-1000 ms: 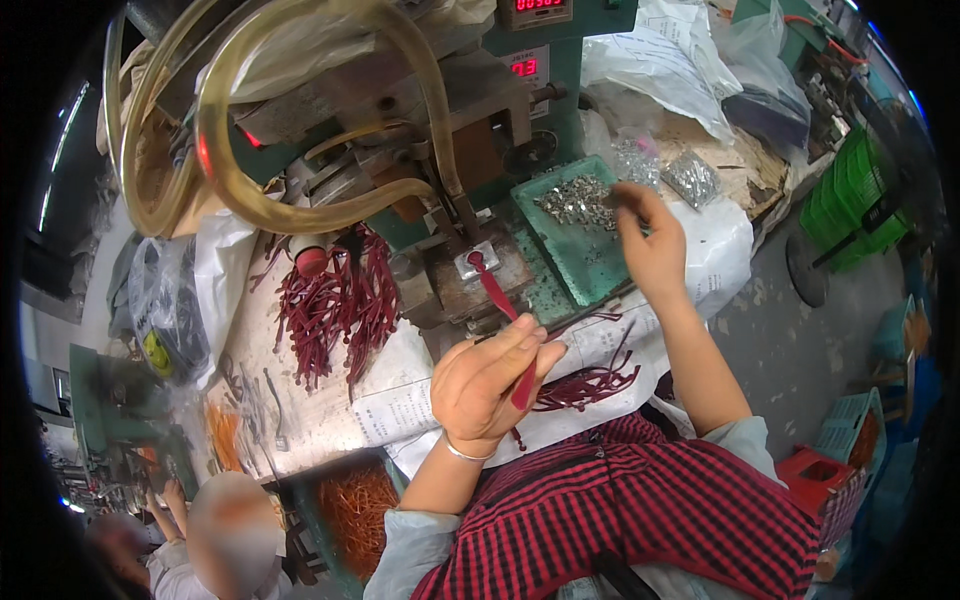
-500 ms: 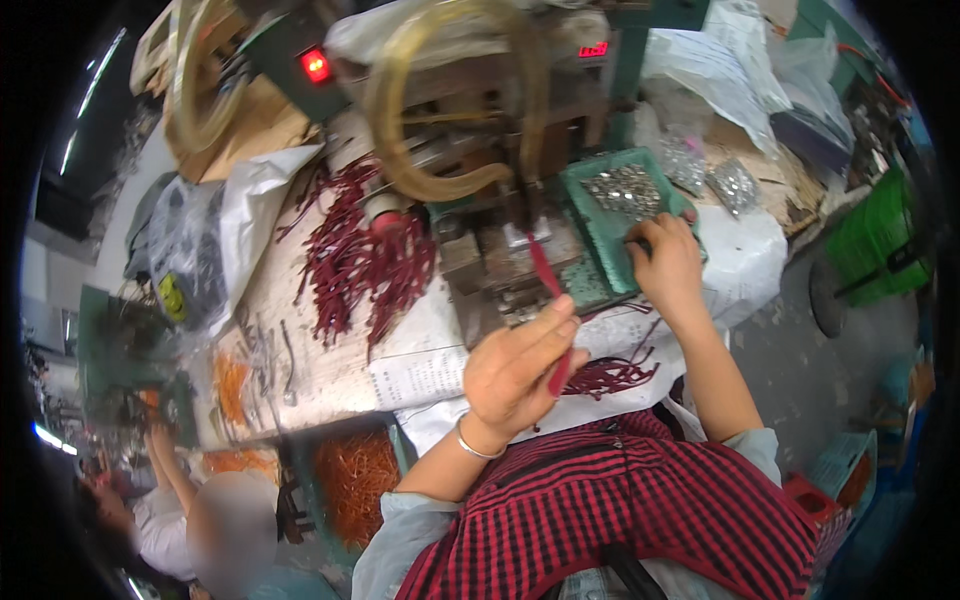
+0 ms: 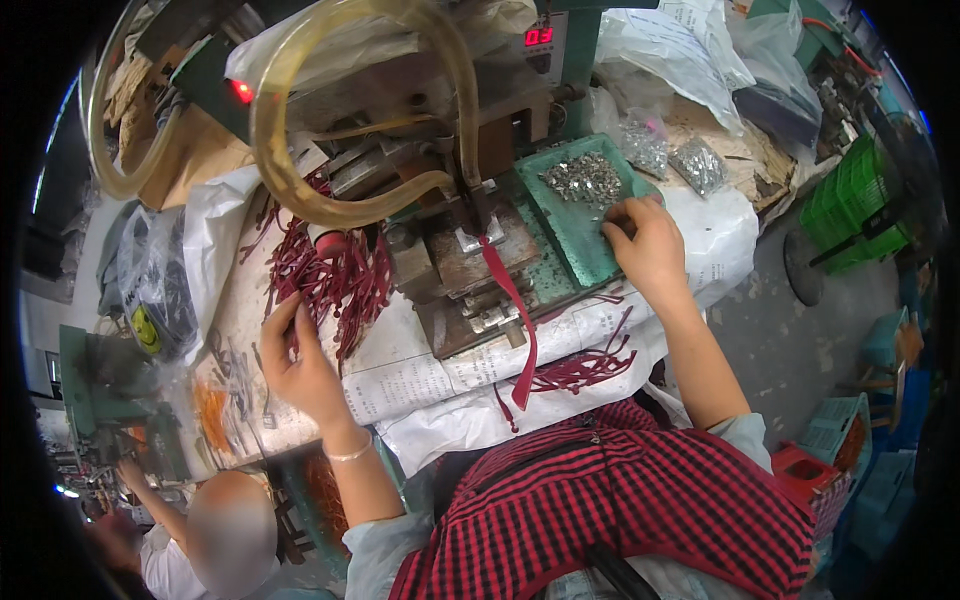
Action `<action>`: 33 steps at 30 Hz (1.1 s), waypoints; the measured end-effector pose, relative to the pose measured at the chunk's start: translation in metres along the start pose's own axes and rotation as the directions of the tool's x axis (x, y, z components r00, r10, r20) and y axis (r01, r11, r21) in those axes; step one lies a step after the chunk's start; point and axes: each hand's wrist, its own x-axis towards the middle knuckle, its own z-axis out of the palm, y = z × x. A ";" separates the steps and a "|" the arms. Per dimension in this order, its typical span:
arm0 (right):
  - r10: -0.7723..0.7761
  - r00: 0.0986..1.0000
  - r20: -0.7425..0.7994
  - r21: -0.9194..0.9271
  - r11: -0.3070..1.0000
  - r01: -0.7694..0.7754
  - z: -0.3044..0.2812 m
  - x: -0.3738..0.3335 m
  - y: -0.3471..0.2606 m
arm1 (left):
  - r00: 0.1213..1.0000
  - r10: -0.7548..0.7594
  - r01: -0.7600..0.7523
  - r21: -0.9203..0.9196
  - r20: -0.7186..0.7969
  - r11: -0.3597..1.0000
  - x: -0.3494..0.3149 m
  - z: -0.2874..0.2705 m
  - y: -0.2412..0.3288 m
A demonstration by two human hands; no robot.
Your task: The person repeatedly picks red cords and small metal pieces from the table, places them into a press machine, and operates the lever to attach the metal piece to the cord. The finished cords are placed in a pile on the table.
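Note:
A flat dark red strap (image 3: 508, 290) hangs from the metal jaws of a green bench press (image 3: 487, 235), its free end drooping toward me. My left hand (image 3: 305, 375) is at the near edge of a pile of dark red straps (image 3: 325, 270), thumb and fingers slightly apart, nothing visibly held. My right hand (image 3: 648, 250) rests over the right rim of a green tray (image 3: 575, 235). Its fingers are bent in toward the thumb, and whatever they pinch is hidden. Small silvery metal pieces (image 3: 583, 180) lie heaped at the tray's far end.
A thick yellowish hose (image 3: 270, 120) loops before the press. More dark red straps (image 3: 580, 370) lie on white sheeting at the table's front edge. Bags of metal parts (image 3: 698, 165) are at the back right, a green crate (image 3: 850, 205) beyond. Another person (image 3: 165, 540) works at lower left.
My left hand has let go of the strap at the press and moved left to the pile. My right hand stays at the tray. The whole view has shifted slightly.

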 end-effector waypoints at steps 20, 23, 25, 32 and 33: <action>0.131 0.988 -0.088 0.351 0.932 -0.092 0.006 -0.009 -0.009 | 0.924 -0.007 -0.261 0.645 0.382 0.718 0.027 0.081 -0.096; 0.151 0.987 0.058 0.526 0.835 -0.159 -0.010 -0.015 -0.020 | 0.952 -0.139 0.039 0.344 0.271 0.938 0.032 0.047 -0.073; -0.019 0.999 0.029 0.624 0.782 -0.004 -0.020 -0.010 -0.057 | 0.829 -0.384 0.409 0.030 0.406 0.912 0.037 0.030 -0.080; -0.201 0.974 -0.104 0.782 0.588 0.205 0.008 -0.005 -0.133 | 0.808 -0.502 0.590 -0.425 0.310 0.687 -0.004 0.032 -0.031; -0.159 0.980 -0.121 0.803 0.565 0.191 0.011 -0.006 -0.137 | 0.793 -0.554 0.609 -0.334 0.254 0.720 0.003 0.024 -0.005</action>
